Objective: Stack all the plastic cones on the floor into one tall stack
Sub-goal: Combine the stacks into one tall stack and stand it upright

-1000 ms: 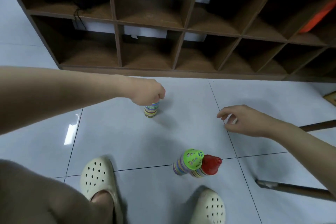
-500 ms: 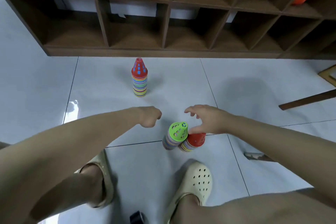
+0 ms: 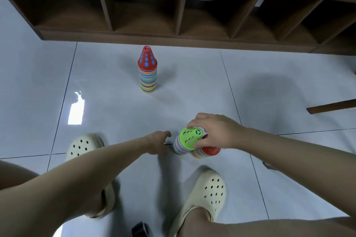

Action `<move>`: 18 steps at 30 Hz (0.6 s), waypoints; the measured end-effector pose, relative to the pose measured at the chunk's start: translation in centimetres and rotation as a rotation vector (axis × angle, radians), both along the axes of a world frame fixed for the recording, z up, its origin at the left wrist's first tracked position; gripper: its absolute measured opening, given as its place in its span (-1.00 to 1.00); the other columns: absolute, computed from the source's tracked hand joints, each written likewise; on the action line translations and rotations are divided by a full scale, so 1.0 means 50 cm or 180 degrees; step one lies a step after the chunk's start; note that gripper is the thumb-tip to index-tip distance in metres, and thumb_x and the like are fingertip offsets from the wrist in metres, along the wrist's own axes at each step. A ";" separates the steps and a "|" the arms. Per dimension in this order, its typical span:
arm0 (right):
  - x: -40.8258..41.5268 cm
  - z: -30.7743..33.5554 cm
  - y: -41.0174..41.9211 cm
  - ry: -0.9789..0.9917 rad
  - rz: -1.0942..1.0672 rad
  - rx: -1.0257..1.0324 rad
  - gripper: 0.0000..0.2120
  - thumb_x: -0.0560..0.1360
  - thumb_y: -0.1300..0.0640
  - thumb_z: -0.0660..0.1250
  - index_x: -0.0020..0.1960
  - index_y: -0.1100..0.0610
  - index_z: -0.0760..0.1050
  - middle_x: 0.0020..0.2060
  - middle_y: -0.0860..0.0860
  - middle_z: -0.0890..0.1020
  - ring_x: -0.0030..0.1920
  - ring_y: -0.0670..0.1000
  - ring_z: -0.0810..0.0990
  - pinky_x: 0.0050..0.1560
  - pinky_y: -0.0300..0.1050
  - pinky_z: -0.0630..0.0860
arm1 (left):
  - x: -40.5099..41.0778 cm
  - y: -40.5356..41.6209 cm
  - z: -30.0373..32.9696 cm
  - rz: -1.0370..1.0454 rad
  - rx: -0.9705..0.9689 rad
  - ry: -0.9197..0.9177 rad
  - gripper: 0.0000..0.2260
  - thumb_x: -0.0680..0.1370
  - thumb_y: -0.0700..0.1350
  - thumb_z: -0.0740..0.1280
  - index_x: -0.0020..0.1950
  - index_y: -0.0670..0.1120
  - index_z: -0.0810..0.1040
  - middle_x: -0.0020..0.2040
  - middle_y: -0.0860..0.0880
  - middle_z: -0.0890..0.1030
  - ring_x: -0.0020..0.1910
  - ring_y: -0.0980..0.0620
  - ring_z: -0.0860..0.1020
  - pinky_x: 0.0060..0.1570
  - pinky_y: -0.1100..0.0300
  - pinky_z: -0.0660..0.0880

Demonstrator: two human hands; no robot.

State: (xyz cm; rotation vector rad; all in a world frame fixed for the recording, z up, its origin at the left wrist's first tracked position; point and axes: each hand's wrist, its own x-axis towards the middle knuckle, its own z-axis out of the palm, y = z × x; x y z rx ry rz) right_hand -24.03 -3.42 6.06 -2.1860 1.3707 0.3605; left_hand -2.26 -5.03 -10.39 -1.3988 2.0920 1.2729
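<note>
**Green-topped stack gripped at lower centre**

The green-topped cone stack [image 3: 189, 139] is gripped by the right hand [image 3: 215, 132], fingers and thumb curled round its top. A red-topped short stack [image 3: 207, 152] is touched alongside. The left hand [image 3: 157, 140], loosely curled, is held empty just left. A taller red-topped stack [image 3: 147, 72] is seen upright at upper centre.

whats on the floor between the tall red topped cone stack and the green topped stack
Nothing: in the head view only bare grey tile floor separates the red-topped stack from the green-topped stack, which the right hand grips.
</note>
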 end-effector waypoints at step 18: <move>-0.051 -0.042 -0.052 -0.0698 -0.1125 0.0185 -0.65 0.39 -0.10 0.49 0.14 -0.16 0.51 -0.04 -0.13 0.61 -0.13 -0.07 0.61 0.03 0.04 0.56 | -0.049 0.035 -0.101 0.0777 -0.0526 0.0808 -0.52 0.36 0.05 0.55 0.21 -0.08 0.56 -0.02 0.01 0.44 0.02 -0.08 0.57 -0.01 0.12 0.50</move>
